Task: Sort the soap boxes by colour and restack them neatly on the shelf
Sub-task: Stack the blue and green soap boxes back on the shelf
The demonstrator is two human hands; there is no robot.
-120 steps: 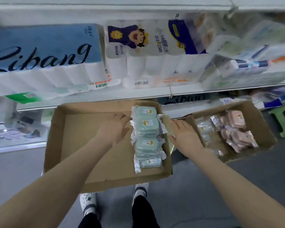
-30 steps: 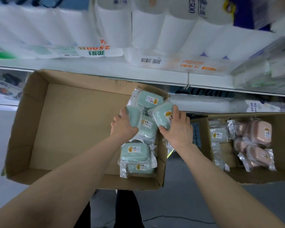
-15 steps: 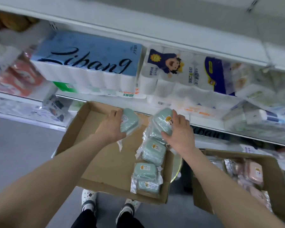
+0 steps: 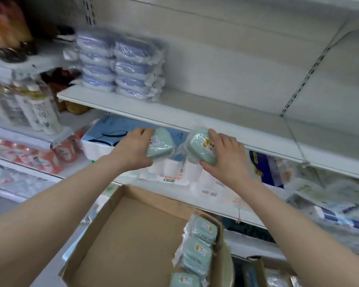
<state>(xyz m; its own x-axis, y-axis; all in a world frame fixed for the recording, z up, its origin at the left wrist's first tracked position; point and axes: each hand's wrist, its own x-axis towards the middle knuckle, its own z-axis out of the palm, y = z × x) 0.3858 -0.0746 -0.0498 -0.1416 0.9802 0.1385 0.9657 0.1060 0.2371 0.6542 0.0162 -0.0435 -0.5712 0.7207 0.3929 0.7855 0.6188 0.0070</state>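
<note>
Arms outstretched; left hand (image 4: pixel 133 152) grips green soap box (image 4: pixel 161 147), right hand (image 4: pixel 228 158) grips second box (image 4: pixel 199 148).

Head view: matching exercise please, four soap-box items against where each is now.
Items
1. pale green wrapped soap box with orange sticker
2. pale green wrapped soap box with white label
3. stacked blue wrapped soap boxes
4. row of green wrapped soap boxes

Places
A. on the white shelf board
B. in the brown cardboard box
C. held in the left hand
D. held in the right hand

Pairs: 1-D, 2-C, 3-A, 4-B.
</note>
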